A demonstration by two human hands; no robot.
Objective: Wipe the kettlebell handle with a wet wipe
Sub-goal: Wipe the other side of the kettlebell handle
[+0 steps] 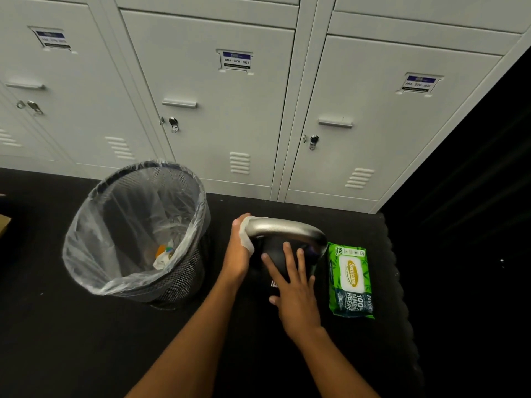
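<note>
- The kettlebell stands upright on the black floor mat, its steel handle arching over the dark body; I take it as the landmark for everything else.
- The wet wipe sits at the handle's left end, folded around the bend where the steel curves down toward the body.
- Risk, as I judge it: the wipe covers only that left bend, so the top of the arch and the right leg may be missed unless the hand slides the whole way across.
- Risk: the wipe is bunched rather than spread, and a bunched wipe may slip out from under the palm on the smooth steel, or drag over only a thin strip.
- Risk: a hard sideways rub could rock the kettlebell toward the Sanicare wipes pack lying just to its right, or toward the lined mesh waste bin standing near its left, if the bracing hand lets up.
- The left hand reaches in from the kettlebell's left, fingers curled and pressed around the wipe and the handle, thumb up behind.
- The right hand lies flat on the near face of the body, fingers spread, gripping nothing, and seems to steady it.
</note>
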